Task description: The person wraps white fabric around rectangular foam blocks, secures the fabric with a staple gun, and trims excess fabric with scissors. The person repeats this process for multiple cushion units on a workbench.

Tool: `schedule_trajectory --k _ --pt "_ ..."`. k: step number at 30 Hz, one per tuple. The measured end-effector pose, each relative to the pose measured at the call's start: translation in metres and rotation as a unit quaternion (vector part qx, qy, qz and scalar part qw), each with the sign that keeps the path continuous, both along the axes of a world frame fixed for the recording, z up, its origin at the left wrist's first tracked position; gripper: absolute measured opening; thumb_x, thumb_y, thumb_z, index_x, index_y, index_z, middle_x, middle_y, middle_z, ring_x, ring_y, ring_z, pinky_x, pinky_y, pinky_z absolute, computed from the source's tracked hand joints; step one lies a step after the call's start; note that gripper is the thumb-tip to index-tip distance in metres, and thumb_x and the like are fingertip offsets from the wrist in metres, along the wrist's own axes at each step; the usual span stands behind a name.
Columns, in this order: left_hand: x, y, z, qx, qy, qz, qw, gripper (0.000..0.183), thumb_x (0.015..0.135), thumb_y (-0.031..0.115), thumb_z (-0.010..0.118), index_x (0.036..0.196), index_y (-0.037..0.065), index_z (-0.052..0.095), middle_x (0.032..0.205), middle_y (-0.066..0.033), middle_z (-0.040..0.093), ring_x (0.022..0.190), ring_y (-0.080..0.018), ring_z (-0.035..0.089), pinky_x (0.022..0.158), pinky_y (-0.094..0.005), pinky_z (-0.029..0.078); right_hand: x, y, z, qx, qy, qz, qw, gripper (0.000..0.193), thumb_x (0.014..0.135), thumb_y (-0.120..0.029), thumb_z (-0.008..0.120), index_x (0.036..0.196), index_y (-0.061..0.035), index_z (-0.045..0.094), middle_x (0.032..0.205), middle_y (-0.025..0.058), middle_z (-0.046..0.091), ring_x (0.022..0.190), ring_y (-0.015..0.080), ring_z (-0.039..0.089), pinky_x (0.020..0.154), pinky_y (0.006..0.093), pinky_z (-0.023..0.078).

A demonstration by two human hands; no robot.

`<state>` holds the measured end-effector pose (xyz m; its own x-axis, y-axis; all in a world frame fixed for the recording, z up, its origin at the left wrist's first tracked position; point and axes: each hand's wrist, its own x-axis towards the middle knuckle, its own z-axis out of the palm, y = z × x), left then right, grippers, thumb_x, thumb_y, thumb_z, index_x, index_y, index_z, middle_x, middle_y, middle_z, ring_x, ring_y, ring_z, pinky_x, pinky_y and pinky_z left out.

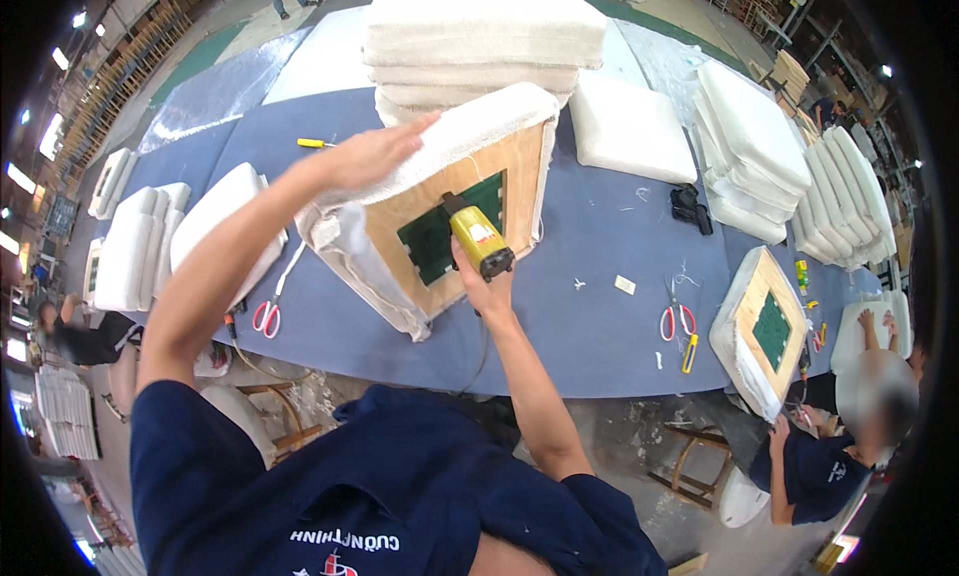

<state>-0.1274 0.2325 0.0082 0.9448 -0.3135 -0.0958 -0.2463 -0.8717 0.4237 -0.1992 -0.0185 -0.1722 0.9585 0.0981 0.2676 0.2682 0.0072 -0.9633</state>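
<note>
A seat cushion [405, 211] in white fabric stands tilted on the table, its plywood underside [524, 161] and dark green webbed centre facing me. My left hand [385, 156] lies along its upper fabric edge, fingers stretched out and holding nothing. Wrapped round a yellow staple gun [478, 234] with a black end, my right hand [487, 288] keeps the tool in front of the green opening. The gun's nose points at the inner edge of the wood; whether it touches is hard to tell. Loose fabric hangs at the cushion's lower left side.
Stacked white cushions [479, 36] stand behind, with a single cushion [629, 131] beside them. Red-handled scissors [268, 316] lie left, another pair [677, 316] right near a yellow cutter [690, 353]. A black tool [689, 208] lies farther back. A co-worker [819, 466] handles another seat at right.
</note>
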Motion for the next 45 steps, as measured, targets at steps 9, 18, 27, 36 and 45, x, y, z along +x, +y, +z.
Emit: schedule_trajectory --k 9,18,27,36,45 --pt "-0.035 -0.039 0.002 0.191 -0.172 0.032 0.966 0.066 0.111 0.041 0.061 0.171 0.047 0.034 0.119 -0.029 0.064 0.106 -0.0481 0.072 0.084 -0.0567 0.061 0.033 -0.024 0.035 0.097 0.137 0.059 0.984 0.035 0.097 -0.022 0.086 0.122 0.0002 0.076 0.095 -0.0002 0.076 0.074 0.0083 0.066 0.065 0.0273 0.053" --pt "-0.035 -0.031 -0.003 0.173 -0.186 0.007 0.967 0.079 0.104 0.039 0.072 0.171 0.049 0.031 0.122 -0.0279 0.062 0.109 -0.048 0.07 0.085 -0.0564 0.061 0.033 -0.002 0.022 0.099 0.114 0.11 0.982 0.029 0.099 -0.024 0.084 0.115 -0.0017 0.077 0.097 0.0015 0.075 0.082 0.0106 0.069 0.071 0.0287 0.055" --pt "-0.04 -0.037 0.009 0.207 -0.138 -0.017 0.968 0.095 0.098 0.027 0.078 0.175 0.044 0.024 0.124 -0.03 0.06 0.115 -0.0501 0.068 0.099 -0.0534 0.058 0.007 0.008 0.039 0.036 0.059 0.081 0.994 0.032 0.097 -0.019 0.086 0.12 0.0015 0.077 0.111 0.0088 0.082 0.096 0.0171 0.077 0.085 0.0339 0.06" --pt "-0.04 0.057 0.01 -0.072 0.073 0.047 0.994 0.068 0.12 0.045 0.028 0.176 0.009 0.02 0.177 -0.0158 0.037 0.156 -0.0352 0.047 0.13 -0.0422 0.036 -0.016 0.03 0.008 -0.034 -0.048 0.037 0.998 0.03 0.086 -0.015 0.089 0.108 0.0036 0.078 0.093 0.015 0.083 0.082 0.0234 0.082 0.075 0.0352 0.061" --pt "-0.074 0.01 0.011 0.215 -0.115 0.032 0.969 0.068 0.114 0.044 0.054 0.173 0.049 0.022 0.118 -0.0264 0.061 0.103 -0.0467 0.073 0.079 -0.0499 0.066 -0.007 0.034 0.039 0.085 0.037 0.029 0.995 0.028 0.095 -0.017 0.085 0.111 0.005 0.08 0.097 0.0079 0.082 0.088 0.0152 0.077 0.08 0.0341 0.06"
